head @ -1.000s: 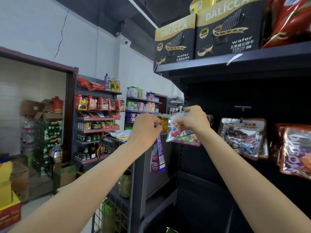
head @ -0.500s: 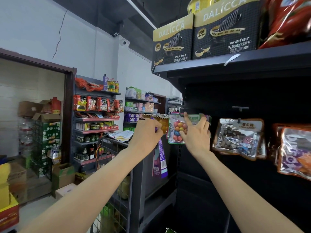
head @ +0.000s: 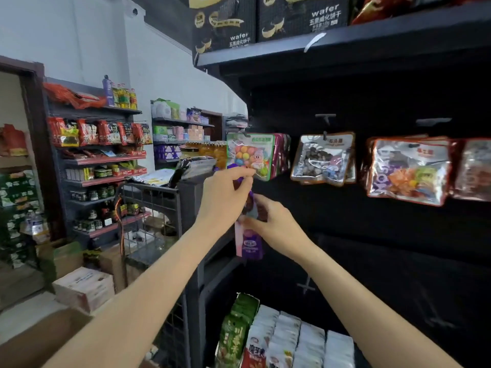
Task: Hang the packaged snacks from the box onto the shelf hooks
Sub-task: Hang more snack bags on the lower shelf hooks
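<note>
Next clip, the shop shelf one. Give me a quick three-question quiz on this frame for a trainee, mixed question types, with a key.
1. True or false: both hands hold the purple packet.
2. Which hanging packet is nearest the left hand?
A. colourful candy packet
B. dark stone-candy packet
C. orange-edged packet
3. Fill in: the boxes on the top shelf are printed with the word ____.

Key:
1. True; the left hand pinches its top, the right hand grips its middle.
2. A
3. wafer

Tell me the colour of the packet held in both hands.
Purple packet, pinkish left edge; head view.
</note>
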